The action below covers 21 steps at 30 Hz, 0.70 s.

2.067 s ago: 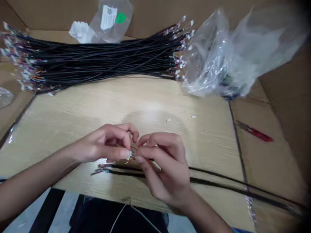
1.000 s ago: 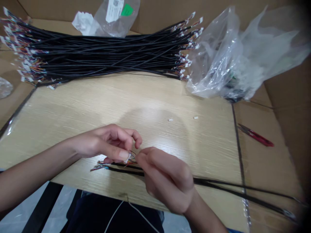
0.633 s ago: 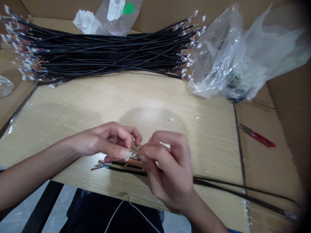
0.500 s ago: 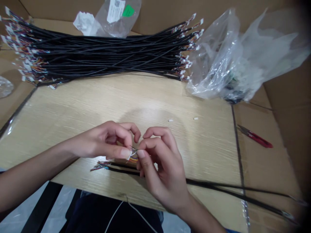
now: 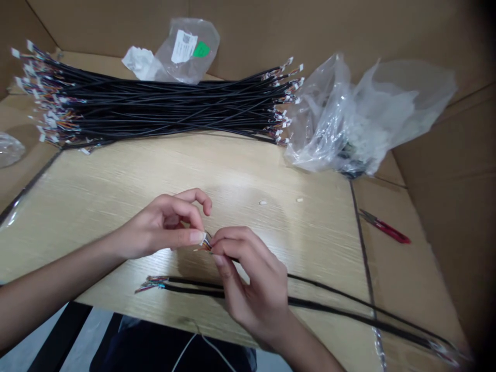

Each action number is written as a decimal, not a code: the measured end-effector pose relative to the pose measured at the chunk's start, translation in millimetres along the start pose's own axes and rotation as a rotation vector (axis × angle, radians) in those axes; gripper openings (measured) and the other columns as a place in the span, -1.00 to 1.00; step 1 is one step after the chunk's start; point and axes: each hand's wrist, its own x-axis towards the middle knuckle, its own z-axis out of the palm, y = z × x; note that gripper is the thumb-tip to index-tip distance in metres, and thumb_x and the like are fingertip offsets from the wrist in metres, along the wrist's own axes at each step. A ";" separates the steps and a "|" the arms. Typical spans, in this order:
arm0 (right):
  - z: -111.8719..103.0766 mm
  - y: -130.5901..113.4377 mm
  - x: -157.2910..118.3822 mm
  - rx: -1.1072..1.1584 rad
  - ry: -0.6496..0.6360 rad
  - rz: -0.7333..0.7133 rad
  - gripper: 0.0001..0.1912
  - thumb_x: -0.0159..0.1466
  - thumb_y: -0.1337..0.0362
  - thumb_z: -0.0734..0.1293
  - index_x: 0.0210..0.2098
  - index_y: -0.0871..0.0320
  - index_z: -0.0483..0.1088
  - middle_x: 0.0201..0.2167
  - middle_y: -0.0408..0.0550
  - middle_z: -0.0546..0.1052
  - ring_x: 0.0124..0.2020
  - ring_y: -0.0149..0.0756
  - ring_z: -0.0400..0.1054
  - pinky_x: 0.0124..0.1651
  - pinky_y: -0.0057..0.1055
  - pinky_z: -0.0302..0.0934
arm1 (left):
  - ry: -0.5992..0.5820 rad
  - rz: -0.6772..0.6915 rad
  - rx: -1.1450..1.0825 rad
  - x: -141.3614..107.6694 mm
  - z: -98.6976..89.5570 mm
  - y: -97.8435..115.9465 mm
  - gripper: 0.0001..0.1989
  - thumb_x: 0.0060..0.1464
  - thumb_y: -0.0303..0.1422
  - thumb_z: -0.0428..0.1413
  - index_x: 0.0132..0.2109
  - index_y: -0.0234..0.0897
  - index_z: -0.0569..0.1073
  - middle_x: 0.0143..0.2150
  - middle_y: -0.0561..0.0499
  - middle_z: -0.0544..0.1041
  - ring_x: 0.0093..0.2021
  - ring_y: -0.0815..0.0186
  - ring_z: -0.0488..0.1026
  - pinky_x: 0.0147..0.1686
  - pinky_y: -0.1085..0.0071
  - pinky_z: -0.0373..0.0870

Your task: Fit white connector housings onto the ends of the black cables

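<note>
Between thumb and index finger, my left hand (image 5: 170, 222) pinches a small white connector (image 5: 203, 238). Thin coloured wires (image 5: 207, 244) run from it to my right hand (image 5: 251, 279), whose thumb and fingers are closed round them at the end of a black cable. My right hand partly hides this cable, which comes out behind it to the right. Below both hands, black cables (image 5: 329, 307) with bare, fanned-out wire ends (image 5: 153, 283) lie along the front of the table, passing under my right hand.
A wide bundle of black cables (image 5: 170, 111) with white connectors lies at the back. Clear plastic bags (image 5: 325, 124) stand at the right, and a labelled bag (image 5: 189, 51) is behind the bundle. Red-handled snips (image 5: 387, 230) lie on cardboard. Two small white connectors (image 5: 262, 203) rest on the table (image 5: 155, 170).
My right hand's fingers have closed in more tightly round the wires, and the hand sits slightly lower. The connector remains in my left hand. The whole view has shifted a little.
</note>
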 end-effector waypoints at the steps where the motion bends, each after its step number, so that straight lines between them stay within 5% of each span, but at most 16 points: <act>1: 0.5 0.0 -1.0 -0.018 0.007 -0.003 -0.80 0.27 0.57 0.23 -0.22 0.18 0.36 -0.29 -0.02 0.47 -0.25 -0.36 0.39 -0.24 -0.41 0.38 | 0.002 -0.011 -0.007 0.3 0.4 0.4 -0.79 0.12 -0.34 0.19 -0.39 -0.44 0.48 -0.13 0.03 0.26 -0.53 0.75 0.18 -0.56 0.72 0.11; 9: 4.2 5.0 -6.7 -0.165 -0.029 -0.187 -0.72 0.20 0.65 0.21 -0.19 0.25 0.36 -0.28 0.06 0.50 -0.26 -0.32 0.41 -0.31 -0.41 0.38 | -0.038 -0.065 -0.086 0.6 2.5 -0.6 -0.74 0.09 -0.31 0.20 -0.41 -0.49 0.45 -0.11 0.03 0.25 -0.52 0.77 0.22 -0.54 0.77 0.18; 21: 10.6 -3.9 -6.8 0.172 0.144 0.155 -0.87 0.25 0.52 0.26 -0.31 0.19 0.37 -0.44 -0.07 0.47 -0.43 -0.37 0.38 -0.44 -0.43 0.33 | -0.110 -0.084 -0.111 -0.4 3.1 -1.6 -0.70 0.08 -0.27 0.20 -0.40 -0.49 0.43 -0.07 -0.04 0.26 -0.45 0.70 0.24 -0.57 0.78 0.19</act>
